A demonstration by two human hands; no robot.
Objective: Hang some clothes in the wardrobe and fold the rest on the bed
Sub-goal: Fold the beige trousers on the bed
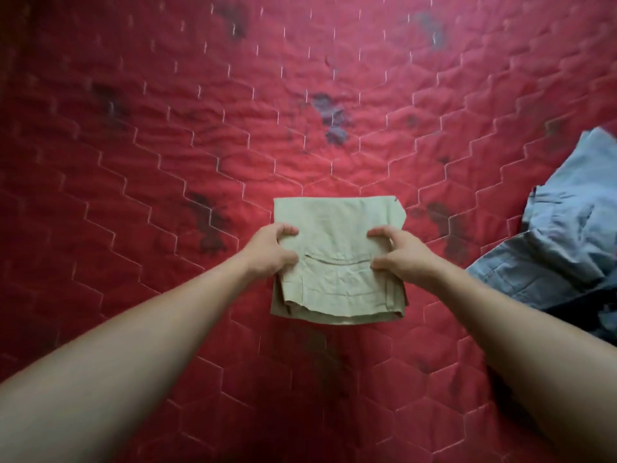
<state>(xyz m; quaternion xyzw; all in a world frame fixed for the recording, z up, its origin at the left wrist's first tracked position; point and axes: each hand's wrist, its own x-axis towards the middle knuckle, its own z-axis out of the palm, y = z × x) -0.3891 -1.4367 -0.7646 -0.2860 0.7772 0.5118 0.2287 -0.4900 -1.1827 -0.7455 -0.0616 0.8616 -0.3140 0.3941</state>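
Our left hand [270, 250] grips the left edge of the folded beige garment [337, 259], fingers curled round the cloth, and our right hand [402, 253] pinches its right edge the same way. We hold it over the middle of the red quilted bedspread [167, 145]. A heap of light blue clothes [561, 242] lies at the right, apart from it.
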